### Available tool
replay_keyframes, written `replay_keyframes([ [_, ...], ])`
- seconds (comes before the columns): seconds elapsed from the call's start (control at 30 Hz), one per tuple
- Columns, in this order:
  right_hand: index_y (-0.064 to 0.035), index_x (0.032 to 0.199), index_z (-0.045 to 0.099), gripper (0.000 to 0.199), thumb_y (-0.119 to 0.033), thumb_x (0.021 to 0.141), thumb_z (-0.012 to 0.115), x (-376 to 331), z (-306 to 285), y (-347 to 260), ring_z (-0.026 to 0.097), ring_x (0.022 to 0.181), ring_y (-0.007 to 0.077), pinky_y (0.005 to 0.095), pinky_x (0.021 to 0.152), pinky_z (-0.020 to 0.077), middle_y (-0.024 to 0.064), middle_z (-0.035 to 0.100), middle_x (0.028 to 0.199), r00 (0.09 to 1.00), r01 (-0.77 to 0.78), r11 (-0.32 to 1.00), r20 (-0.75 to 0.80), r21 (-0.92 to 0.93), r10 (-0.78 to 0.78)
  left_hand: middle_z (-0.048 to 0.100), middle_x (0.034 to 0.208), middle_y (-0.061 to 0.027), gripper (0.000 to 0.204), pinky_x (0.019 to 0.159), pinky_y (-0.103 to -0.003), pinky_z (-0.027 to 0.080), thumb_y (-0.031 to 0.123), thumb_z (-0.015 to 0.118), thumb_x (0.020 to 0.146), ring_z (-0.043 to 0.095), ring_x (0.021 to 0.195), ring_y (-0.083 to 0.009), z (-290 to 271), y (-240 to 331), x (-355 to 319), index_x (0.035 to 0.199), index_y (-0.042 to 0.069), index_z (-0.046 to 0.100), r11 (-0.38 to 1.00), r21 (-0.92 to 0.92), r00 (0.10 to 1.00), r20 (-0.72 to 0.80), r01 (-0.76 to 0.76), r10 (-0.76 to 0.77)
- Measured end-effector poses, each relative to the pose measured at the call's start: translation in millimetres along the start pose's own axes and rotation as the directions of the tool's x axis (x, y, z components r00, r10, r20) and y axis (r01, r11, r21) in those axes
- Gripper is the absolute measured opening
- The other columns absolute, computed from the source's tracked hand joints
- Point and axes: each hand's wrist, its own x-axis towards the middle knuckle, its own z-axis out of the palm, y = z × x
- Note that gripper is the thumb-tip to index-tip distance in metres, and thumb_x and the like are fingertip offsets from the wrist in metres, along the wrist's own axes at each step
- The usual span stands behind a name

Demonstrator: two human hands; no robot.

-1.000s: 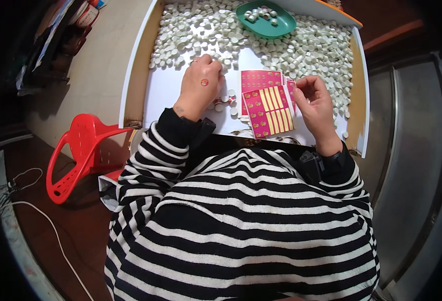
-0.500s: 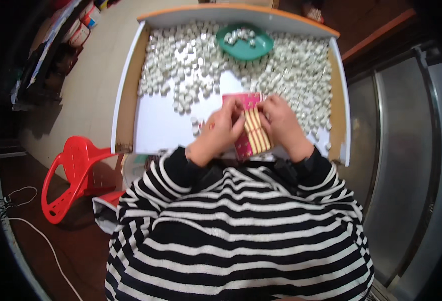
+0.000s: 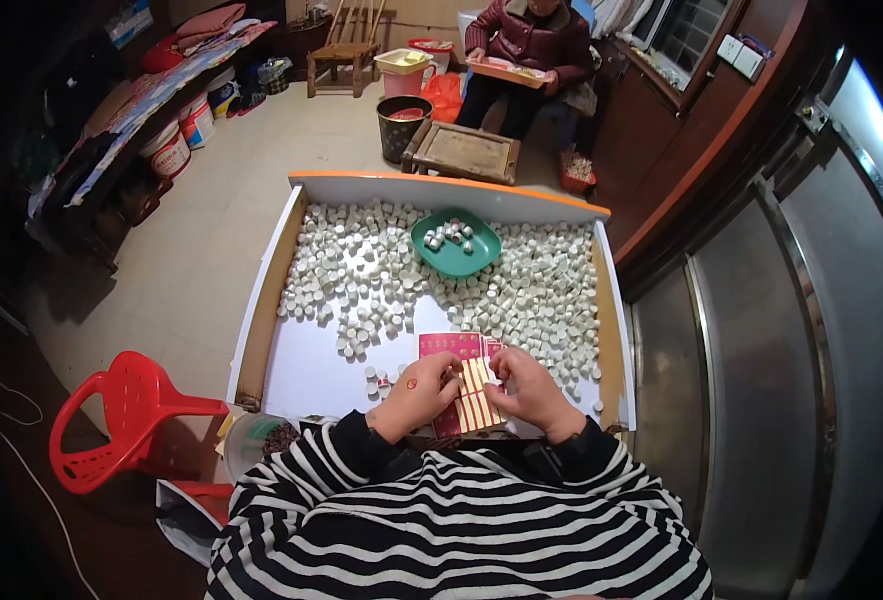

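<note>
My left hand (image 3: 421,395) has its fingers curled on the left edge of a cream-and-red striped card piece (image 3: 477,408). On the opposite edge, my right hand (image 3: 535,394) grips the same piece with bent fingers. Beneath it lies a pink printed card (image 3: 435,343), partly hidden by the hands and the striped piece. Small white caps (image 3: 531,280) are spread thickly over the far part of a large white tray (image 3: 306,375). A green dish (image 3: 453,263) among them holds several silvery caps. A few loose caps (image 3: 372,374) lie beside my left hand.
The tray's orange-edged back wall (image 3: 451,190) stands beyond the caps. At left is a red plastic chair (image 3: 141,400), with a clear tub (image 3: 249,440) near the tray corner. Another person (image 3: 531,50) sits opposite holding a shallow tray, behind a low wooden stool (image 3: 461,150). Metal-framed panels (image 3: 751,330) run along the right.
The view has tipped upward, bringing the far side of the room and the seated person into sight. Both my hands stay on the striped card piece.
</note>
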Motion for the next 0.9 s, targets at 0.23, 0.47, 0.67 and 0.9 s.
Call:
replay_keyframes([
  [0.23,-0.0038,0.089,0.046,0.021,-0.001,0.080,0.064,-3,-16,-1,0.052,0.075,0.0112,0.0241,0.068,0.0453,0.0063,0.055,0.091,0.929,-0.168,0.832,-0.198,0.529,0.314,0.062,0.073,-0.0128,0.018,0.060,-0.033,0.048,0.005,0.061,0.080,0.061,0.063,-0.0253,-3,-3,3,0.097,-0.001,0.060,0.997,-0.061,0.999,0.013,0.041,-0.040],
  [0.47,-0.0065,0.085,0.041,0.022,0.003,0.084,0.062,24,-7,-35,0.051,0.077,0.0082,0.0209,0.069,0.0441,0.0055,0.056,0.094,0.905,-0.198,0.578,-0.078,0.792,0.418,0.057,0.072,-0.0102,0.018,0.057,-0.030,0.046,0.002,0.065,0.076,0.056,0.063,-0.0212,-30,35,12,0.093,0.001,0.061,0.989,0.010,0.971,-0.184,-0.151,0.150],
  [0.67,-0.0071,0.080,0.038,0.027,0.002,0.083,0.063,32,-3,-60,0.051,0.078,0.0071,0.0207,0.071,0.0436,0.0051,0.056,0.090,0.926,-0.222,0.516,0.012,0.827,0.378,0.055,0.072,-0.0089,0.019,0.057,-0.029,0.044,0.001,0.067,0.074,0.055,0.065,-0.0196,-44,54,4,0.092,0.001,0.062,0.944,0.123,0.908,-0.260,-0.306,0.328],
  [0.9,-0.0089,0.076,0.036,0.030,0.002,0.085,0.062,33,5,-58,0.050,0.078,0.0070,0.0201,0.071,0.0421,0.0053,0.057,0.088,0.937,-0.177,0.597,-0.052,0.782,0.346,0.059,0.078,-0.0106,0.018,0.063,-0.035,0.046,0.002,0.068,0.072,0.058,0.073,-0.0263,-41,55,1,0.088,0.002,0.061,0.932,0.149,0.886,-0.293,-0.330,0.360],
])
